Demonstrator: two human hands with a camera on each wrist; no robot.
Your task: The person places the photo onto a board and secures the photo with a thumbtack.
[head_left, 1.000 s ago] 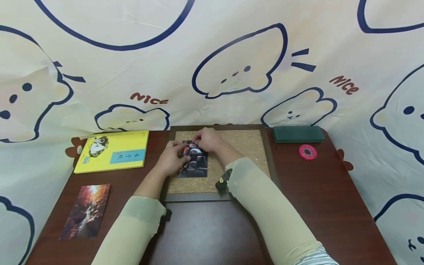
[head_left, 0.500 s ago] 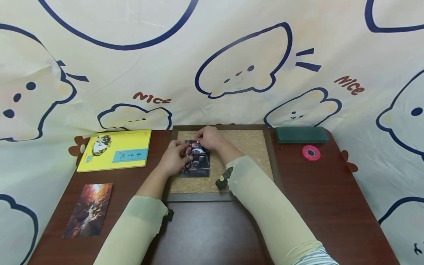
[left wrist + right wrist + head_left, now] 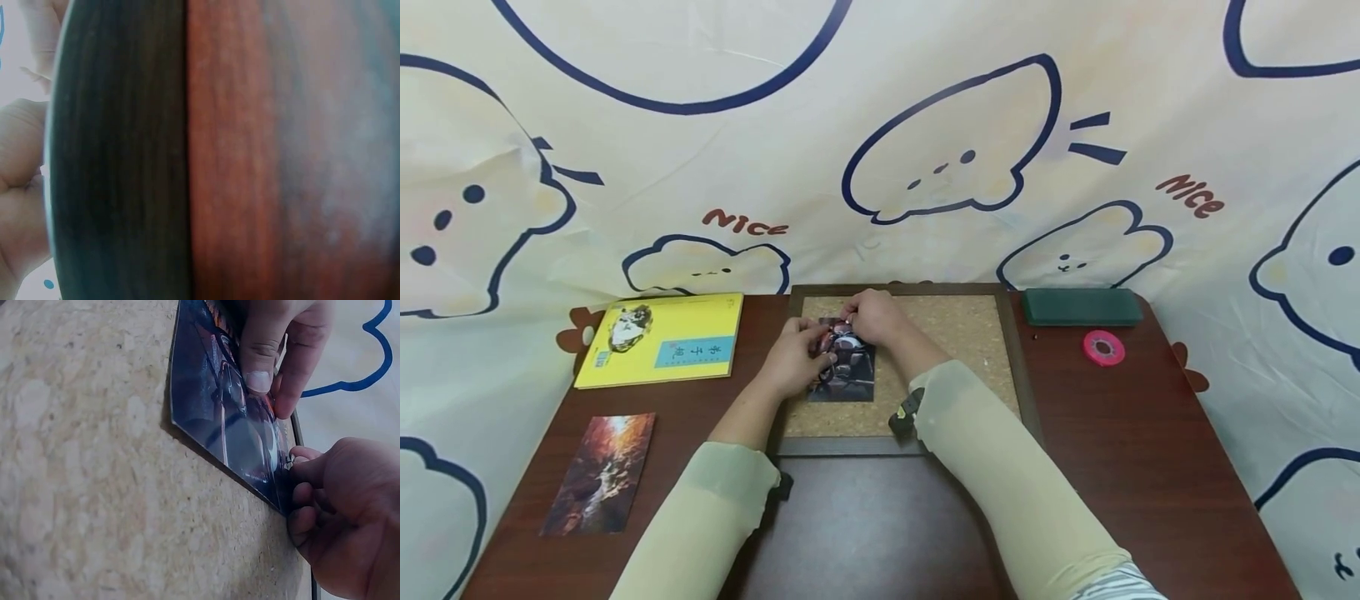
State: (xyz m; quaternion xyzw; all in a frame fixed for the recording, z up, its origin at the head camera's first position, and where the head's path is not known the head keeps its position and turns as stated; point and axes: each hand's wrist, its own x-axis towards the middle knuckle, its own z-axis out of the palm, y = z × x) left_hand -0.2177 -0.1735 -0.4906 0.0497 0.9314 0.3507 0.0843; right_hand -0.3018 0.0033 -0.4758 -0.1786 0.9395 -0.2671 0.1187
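A dark photo card showing a vehicle lies on the left part of a framed cork board. My left hand rests on the photo's left side, its thumb and fingers pressing the picture in the right wrist view. At the photo's upper edge, my right hand pinches a tiny shiny pushpin, mostly hidden by the fingertips. In the right wrist view the near corner of the photo stands slightly off the cork. The left wrist view shows mainly the board's dark frame and the reddish table.
On the brown table, a yellow book lies at the back left, with a second, reddish photo card nearer me. A green case and a round pink container are at the right. A patterned cloth hangs behind.
The view has shifted slightly, moving everything a little to the right in the picture. Both hands stay at the photo, with hardly any visible movement.
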